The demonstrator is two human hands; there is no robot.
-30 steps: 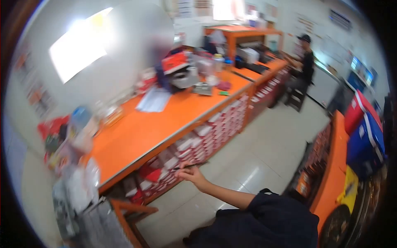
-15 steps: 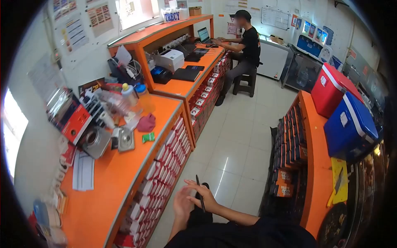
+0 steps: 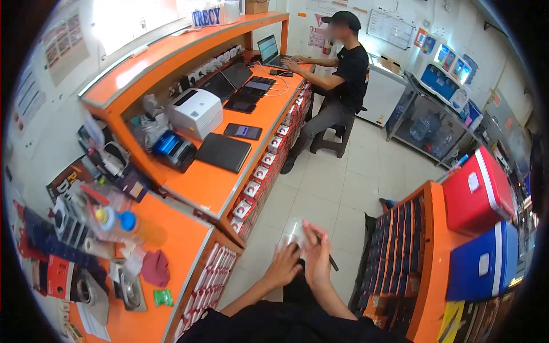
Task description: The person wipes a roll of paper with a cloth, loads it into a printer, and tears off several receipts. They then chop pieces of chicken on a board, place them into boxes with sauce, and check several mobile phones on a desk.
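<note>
My right hand (image 3: 316, 257) is raised in front of my body, fingers pointing up, with a slim black pen (image 3: 334, 263) held in it and jutting out on the right side. Close beside it, my left hand (image 3: 283, 265) has its fingers apart and holds nothing, its fingertips near the right palm. Both hands are over the tiled floor (image 3: 320, 200), between the orange counter (image 3: 194, 197) and the orange shelf unit (image 3: 429, 251).
Along the left counter are a black folder (image 3: 223, 152), a white printer (image 3: 196, 113) and a phone (image 3: 243, 131). A person (image 3: 349, 74) sits at a laptop (image 3: 269, 50) ahead. Red (image 3: 477, 191) and blue (image 3: 480, 263) coolers stand on the right. Small boxes (image 3: 243, 208) fill the shelves below.
My view has moved forward along the aisle, bringing the folder and seated person closer. My hands have shifted right; the right hand has turned upright, still with the pen.
</note>
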